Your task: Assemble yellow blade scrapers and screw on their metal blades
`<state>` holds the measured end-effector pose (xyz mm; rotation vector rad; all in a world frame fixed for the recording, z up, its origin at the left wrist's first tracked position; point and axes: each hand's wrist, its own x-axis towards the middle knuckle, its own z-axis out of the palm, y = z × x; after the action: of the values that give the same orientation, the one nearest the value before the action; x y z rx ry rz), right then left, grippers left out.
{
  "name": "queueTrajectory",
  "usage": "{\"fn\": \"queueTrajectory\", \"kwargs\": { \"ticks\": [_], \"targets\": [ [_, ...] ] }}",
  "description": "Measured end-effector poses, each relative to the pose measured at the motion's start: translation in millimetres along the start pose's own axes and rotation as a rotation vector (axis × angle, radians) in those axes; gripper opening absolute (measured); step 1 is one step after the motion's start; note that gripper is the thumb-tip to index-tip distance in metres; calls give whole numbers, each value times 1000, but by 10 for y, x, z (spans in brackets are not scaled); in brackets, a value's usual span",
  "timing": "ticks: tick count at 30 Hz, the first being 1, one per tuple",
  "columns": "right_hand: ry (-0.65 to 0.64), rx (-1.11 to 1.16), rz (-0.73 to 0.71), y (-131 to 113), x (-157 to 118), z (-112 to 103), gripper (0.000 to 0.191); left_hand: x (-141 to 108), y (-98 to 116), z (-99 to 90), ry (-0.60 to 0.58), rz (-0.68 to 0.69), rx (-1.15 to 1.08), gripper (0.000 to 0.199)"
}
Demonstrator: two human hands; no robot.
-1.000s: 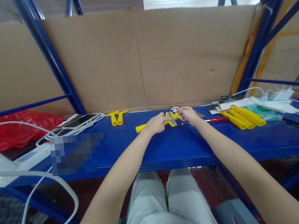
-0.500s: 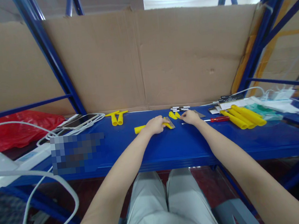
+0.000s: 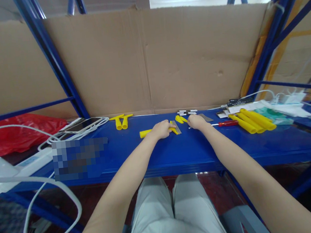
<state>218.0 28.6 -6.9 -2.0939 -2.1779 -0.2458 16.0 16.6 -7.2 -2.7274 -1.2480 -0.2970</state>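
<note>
On the blue table, my left hand (image 3: 162, 129) is closed on a yellow-handled tool (image 3: 145, 134); the handle's round end sticks out left of the hand. A flat metal blade (image 3: 177, 127) shows at its right, beside the yellow crosspiece. My right hand (image 3: 195, 122) has its fingers pressed together at a small yellow piece (image 3: 184, 119). Just left of it lie other small yellow pieces (image 3: 178, 119). Another metal blade (image 3: 206, 117) lies flat behind my right hand. A screwdriver with a red handle (image 3: 227, 123) rests to the right, its tip near my right wrist.
Two yellow T-shaped parts (image 3: 121, 123) stand at the back left. Several yellow handles (image 3: 253, 120) lie at the right near papers and cables. Black-and-white items (image 3: 187, 112) lie at the back. A red bag (image 3: 21, 132) and white power strip (image 3: 24, 168) are on the left.
My right hand has shifted very slightly left, along with the small yellow piece at its fingertips. My left hand stays in nearly the same place on the tool.
</note>
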Motion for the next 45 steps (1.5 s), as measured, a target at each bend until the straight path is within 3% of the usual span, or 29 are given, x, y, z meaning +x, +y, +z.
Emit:
{"fn": "queueTrajectory", "kwargs": {
  "ticks": [6,12,17,25,28,32,37,42,45],
  "targets": [
    [15,7,-6,-8,12,23,27,7,-3,10,-8,-1,15,39],
    [34,20,85,25,-22,25,31,12,-23,17,0,17,11,39],
    [149,107,129,45,-43,12,30,2,-9,-7,-7,11,13,40],
    [478,505,274,98,5,-39,19,3,-11,4,16,12,17,40],
    [522,756,332,86,21,-57,18,16,-24,14,27,19,19,41],
    [372,1057,328,-52,-26,-76,18,27,-31,16,8,15,10,39],
    [138,1204,274,-245,-114,-97,26,27,-30,33,13,16,19,38],
    [-193,1378,318,-264,-136,-96,14,31,-47,56,20,23,36,37],
    [-302,1431,319,-250,-134,-92,15,30,-46,47,3,26,47,38]
  ]
}}
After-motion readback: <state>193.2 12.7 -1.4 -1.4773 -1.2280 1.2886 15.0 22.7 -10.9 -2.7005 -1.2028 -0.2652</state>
